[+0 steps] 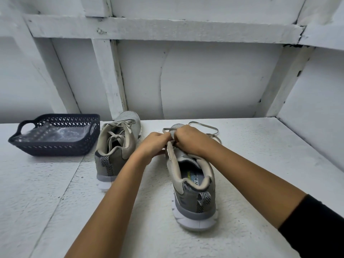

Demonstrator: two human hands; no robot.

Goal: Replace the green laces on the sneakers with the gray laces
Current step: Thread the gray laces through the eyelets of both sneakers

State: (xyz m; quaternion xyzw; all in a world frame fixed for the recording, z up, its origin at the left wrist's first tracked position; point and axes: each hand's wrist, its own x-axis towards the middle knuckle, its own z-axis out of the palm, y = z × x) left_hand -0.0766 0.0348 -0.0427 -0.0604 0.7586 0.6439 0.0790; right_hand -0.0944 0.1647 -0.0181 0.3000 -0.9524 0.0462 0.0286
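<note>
Two grey sneakers stand on the white table, heels toward me. The left sneaker point(116, 144) is laced and tied with a grey lace. The right sneaker point(191, 185) has its tongue area covered by both my hands. My left hand point(154, 144) pinches something at the shoe's left eyelet row. My right hand point(189, 139) is curled over the tongue, gripping the grey lace point(206, 127), whose loose ends loop on the table beyond the toe. No green lace is visible.
A dark plastic basket point(55, 146) with clear plastic inside sits at the left of the table point(260, 164). A white wall with beams rises right behind the shoes.
</note>
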